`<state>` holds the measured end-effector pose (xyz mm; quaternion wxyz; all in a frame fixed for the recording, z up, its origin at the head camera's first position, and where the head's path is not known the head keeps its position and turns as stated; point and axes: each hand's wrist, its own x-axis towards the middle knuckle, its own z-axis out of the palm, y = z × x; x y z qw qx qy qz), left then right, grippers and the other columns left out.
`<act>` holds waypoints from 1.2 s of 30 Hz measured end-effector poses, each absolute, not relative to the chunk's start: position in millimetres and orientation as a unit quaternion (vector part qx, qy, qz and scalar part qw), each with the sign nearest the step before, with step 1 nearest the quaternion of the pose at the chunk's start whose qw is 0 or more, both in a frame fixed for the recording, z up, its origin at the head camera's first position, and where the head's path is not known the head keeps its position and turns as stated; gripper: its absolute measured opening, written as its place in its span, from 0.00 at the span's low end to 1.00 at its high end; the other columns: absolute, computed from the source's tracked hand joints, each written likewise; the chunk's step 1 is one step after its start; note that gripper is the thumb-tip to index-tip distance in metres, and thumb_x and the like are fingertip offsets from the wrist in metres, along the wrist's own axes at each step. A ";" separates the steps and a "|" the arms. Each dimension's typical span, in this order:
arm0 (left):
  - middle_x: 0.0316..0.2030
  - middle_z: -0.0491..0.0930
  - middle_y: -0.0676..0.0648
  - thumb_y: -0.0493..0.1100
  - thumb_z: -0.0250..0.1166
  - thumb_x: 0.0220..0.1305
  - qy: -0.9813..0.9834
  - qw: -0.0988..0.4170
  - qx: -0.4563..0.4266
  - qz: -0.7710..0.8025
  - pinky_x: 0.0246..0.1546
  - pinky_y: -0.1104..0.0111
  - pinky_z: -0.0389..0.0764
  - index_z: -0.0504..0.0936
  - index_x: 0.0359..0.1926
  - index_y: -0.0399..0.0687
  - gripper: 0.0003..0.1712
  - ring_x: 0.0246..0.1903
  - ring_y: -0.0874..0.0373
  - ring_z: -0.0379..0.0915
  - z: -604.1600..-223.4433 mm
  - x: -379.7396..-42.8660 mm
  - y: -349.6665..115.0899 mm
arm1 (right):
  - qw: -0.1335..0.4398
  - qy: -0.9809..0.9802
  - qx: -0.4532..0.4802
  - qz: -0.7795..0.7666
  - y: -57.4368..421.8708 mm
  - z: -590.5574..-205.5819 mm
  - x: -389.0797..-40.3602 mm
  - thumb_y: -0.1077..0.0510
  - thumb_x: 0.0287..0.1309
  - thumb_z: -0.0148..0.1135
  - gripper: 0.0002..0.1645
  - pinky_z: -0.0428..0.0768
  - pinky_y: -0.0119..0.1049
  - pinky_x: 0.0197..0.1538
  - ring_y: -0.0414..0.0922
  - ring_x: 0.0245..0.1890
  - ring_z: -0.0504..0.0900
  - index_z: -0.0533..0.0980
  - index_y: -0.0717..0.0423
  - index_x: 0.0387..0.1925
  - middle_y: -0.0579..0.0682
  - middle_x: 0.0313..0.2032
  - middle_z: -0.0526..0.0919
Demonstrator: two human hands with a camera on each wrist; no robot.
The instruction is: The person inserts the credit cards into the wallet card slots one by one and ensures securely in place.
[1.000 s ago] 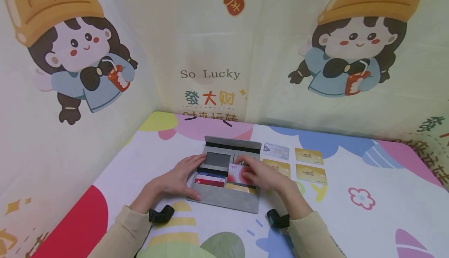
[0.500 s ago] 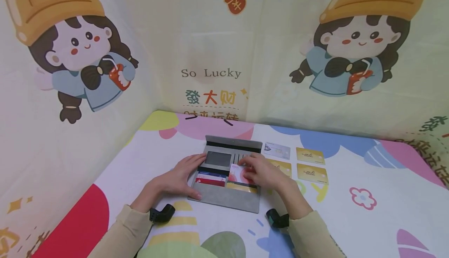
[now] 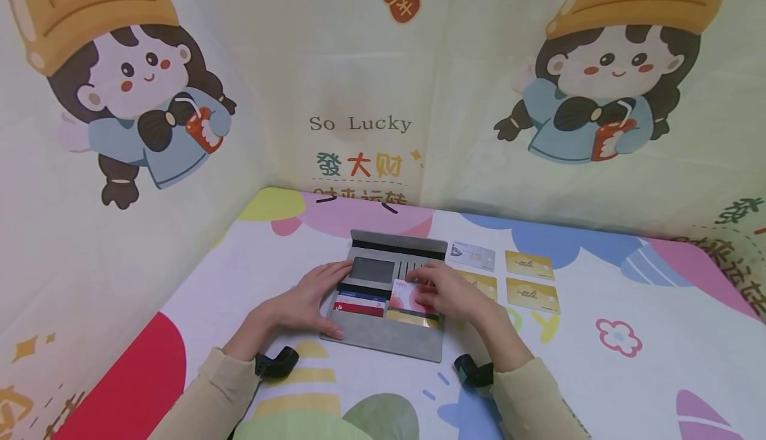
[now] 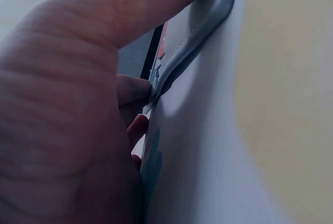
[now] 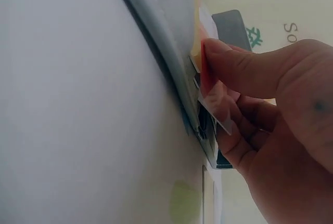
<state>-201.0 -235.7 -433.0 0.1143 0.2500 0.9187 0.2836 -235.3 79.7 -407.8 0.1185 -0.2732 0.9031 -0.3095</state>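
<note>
A grey card wallet (image 3: 383, 343) lies unfolded on the table, with several cards in its pockets. My right hand (image 3: 451, 290) pinches a pink-and-red card (image 3: 403, 295) between thumb and fingers over the wallet's right pocket. In the right wrist view that card (image 5: 206, 75) stands tilted at the pocket, its lower part hard to make out. Below it a gold card (image 3: 413, 320) shows in the same pocket. My left hand (image 3: 299, 304) rests along the wallet's left edge, thumb on the front flap and straight fingers at the far side. Red, white and blue cards (image 3: 359, 307) fill the left pocket.
Right of the wallet lie a silver card (image 3: 473, 255) and gold cards, two of them (image 3: 529, 265) farther right and one (image 3: 479, 284) partly behind my right hand. A patterned cloth (image 3: 658, 307) covers the table, and a printed curtain (image 3: 359, 61) stands behind.
My right hand's fingers have drawn in a little around the pink-and-red card, which has stayed nearly in place over the pocket. My left hand has kept still on the wallet.
</note>
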 end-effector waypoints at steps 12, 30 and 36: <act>0.79 0.48 0.45 0.66 0.78 0.43 0.919 0.114 0.250 0.282 0.70 0.37 0.50 0.53 0.80 0.45 0.69 0.75 0.42 0.41 -433.2 -202.2 -235.8 | 0.116 0.894 -0.298 -0.315 79.3 -405.6 -233.4 0.66 0.62 0.67 0.20 0.78 0.37 0.48 0.46 0.45 0.73 0.83 0.51 0.55 0.46 0.43 0.76; 0.78 0.49 0.44 0.66 0.78 0.44 0.916 0.110 0.257 0.287 0.70 0.37 0.50 0.53 0.79 0.44 0.69 0.75 0.42 0.41 -433.3 -201.8 -236.6 | 0.116 0.902 -0.284 -0.304 76.8 -404.3 -231.6 0.64 0.61 0.69 0.19 0.80 0.44 0.54 0.46 0.47 0.74 0.84 0.49 0.53 0.47 0.46 0.78; 0.79 0.48 0.45 0.66 0.77 0.44 0.917 0.112 0.254 0.285 0.70 0.37 0.49 0.52 0.79 0.44 0.70 0.75 0.42 0.41 -433.8 -202.2 -236.3 | 0.117 0.909 -0.264 -0.302 77.7 -405.4 -232.1 0.63 0.59 0.71 0.18 0.81 0.39 0.48 0.44 0.43 0.75 0.84 0.48 0.51 0.44 0.40 0.77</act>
